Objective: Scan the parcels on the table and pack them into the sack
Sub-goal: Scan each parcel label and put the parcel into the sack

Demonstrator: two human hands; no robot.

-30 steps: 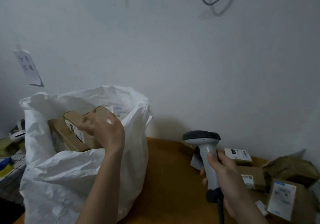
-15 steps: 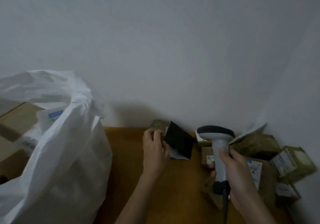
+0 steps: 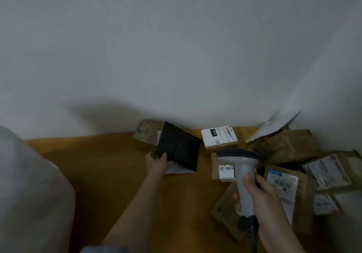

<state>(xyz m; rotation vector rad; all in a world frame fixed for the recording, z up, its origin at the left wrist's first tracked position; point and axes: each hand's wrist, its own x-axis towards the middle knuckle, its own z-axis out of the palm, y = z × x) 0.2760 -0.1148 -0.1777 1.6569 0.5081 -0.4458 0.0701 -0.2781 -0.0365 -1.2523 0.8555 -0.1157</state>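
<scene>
A flat black parcel (image 3: 179, 148) with a white label under it sits tilted up near the wall, and my left hand (image 3: 157, 163) grips its lower left corner. My right hand (image 3: 260, 198) holds a grey barcode scanner (image 3: 242, 166) upright by its handle, head pointing away from me over the parcels. The white sack (image 3: 33, 194) shows only as a blurred edge at the far left. Several cardboard parcels lie at the right, among them a small box with a white label (image 3: 219, 137) and a flat box with a label (image 3: 284, 190).
The brown wooden table (image 3: 101, 166) runs up to a plain white wall. A small brown box (image 3: 146, 134) stands behind the black parcel. Crumpled brown parcels (image 3: 288, 145) and a white sheet (image 3: 274, 125) fill the right corner.
My left hand left the sack, reached across the table and took hold of the black parcel. The view swung right, so the sack slid to the left edge.
</scene>
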